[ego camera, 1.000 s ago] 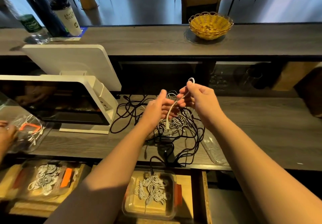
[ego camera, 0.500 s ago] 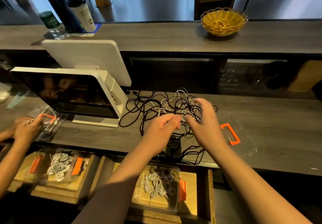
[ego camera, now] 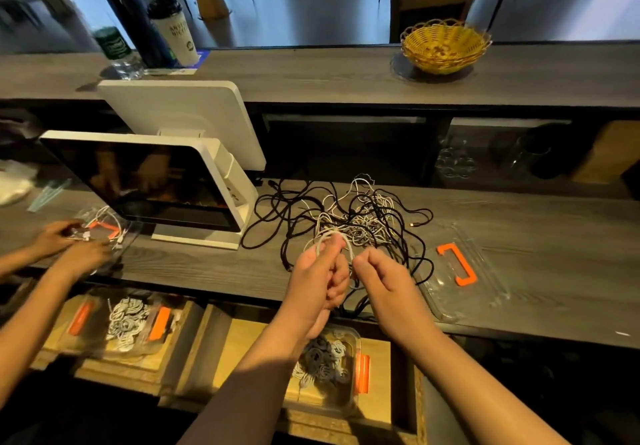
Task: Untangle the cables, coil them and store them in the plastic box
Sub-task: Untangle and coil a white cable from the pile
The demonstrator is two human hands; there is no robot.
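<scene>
Grey wood-grain counter runs across our view, with a raised ledge behind it carrying a yellow wicker basket, a paper cup and a bottle. We see a white point-of-sale terminal standing to the left on the counter. Beside it lies the tangle of black and white cables, spread loosely over the surface. Just in front of that heap, our left hand curls around a small white cable loop, and our right hand pinches the same loop from the other side, fingers bent. A clear lid with an orange handle rests flat to the right. Below the counter edge, a plastic box with an orange latch sits in an open drawer, holding coiled cables. At far left another person's hands work over a second clear lid.
</scene>
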